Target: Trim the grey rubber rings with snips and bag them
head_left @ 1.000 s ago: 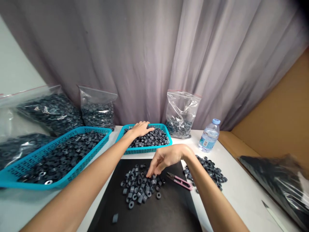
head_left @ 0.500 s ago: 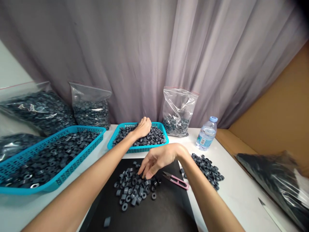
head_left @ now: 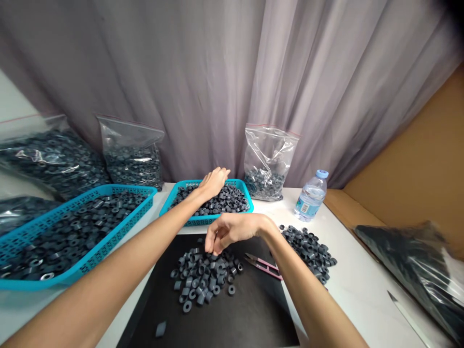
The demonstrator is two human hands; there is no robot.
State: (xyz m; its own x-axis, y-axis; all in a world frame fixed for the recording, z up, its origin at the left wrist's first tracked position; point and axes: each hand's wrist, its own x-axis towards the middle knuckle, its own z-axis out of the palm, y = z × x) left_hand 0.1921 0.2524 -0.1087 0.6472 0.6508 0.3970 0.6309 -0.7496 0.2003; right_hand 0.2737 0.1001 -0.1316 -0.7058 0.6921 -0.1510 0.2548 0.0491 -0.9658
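Observation:
My left hand point(head_left: 214, 181) is over the far blue basket point(head_left: 203, 220), above the small grey rubber-like rings point(head_left: 232, 200) in it. Its fingers are closed together, and what they hold, if anything, is hidden. Close above a loose pile of the same grey rings point(head_left: 203, 275) on a black mat point(head_left: 239, 324), my right hand point(head_left: 232, 232) hangs with fingers bent down, thumb and fingertips pinched. I cannot make out whether a ring is between them. To the right of the pile lie pink thread snips point(head_left: 264, 267), partly behind my right forearm.
At left stands a larger blue basket point(head_left: 108, 249) full of rings. Clear bags of rings point(head_left: 132, 162) line the back, another bag point(head_left: 268, 169) beside the far basket. A water bottle point(head_left: 311, 197), a second ring pile point(head_left: 310, 251) and a blade-like tool point(head_left: 406, 316) are at right.
My right hand has risen slightly and moved left, its fingertips drawn together. My left hand has shifted slightly, its fingers now pointing more to the right over the basket. The view has shifted slightly.

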